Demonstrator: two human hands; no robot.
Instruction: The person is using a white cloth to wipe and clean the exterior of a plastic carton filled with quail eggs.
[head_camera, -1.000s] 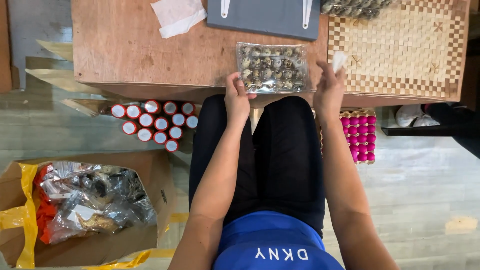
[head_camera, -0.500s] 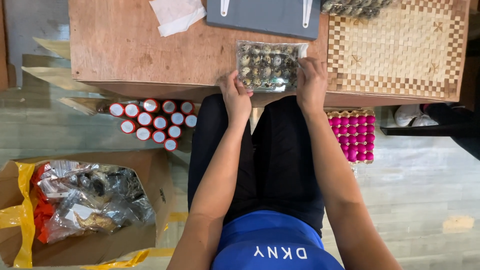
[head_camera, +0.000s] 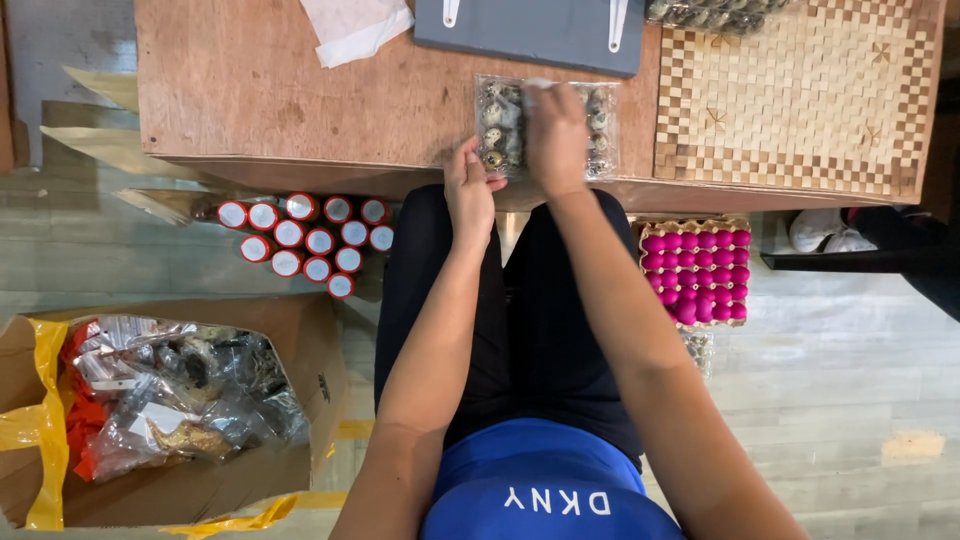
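Observation:
A clear plastic pack of small speckled eggs (head_camera: 600, 125) lies at the near edge of a wooden table (head_camera: 300, 100). My left hand (head_camera: 470, 190) touches the pack's near left corner with its fingertips. My right hand (head_camera: 555, 135) lies on top of the pack, fingers curled over its middle, and seems to pinch a small white piece at its far edge. Much of the pack is hidden under that hand.
A grey board (head_camera: 540, 30), crumpled white paper (head_camera: 355, 28) and a woven checkered mat (head_camera: 800, 100) sit on the table. Red-and-white capped bottles (head_camera: 305, 240) and a tray of pink eggs (head_camera: 695, 270) stand on the floor. A cardboard box (head_camera: 150, 410) of plastic bags is at left.
My right hand has moved left from the pack's right edge onto its middle. My left hand stays at the pack's near left corner.

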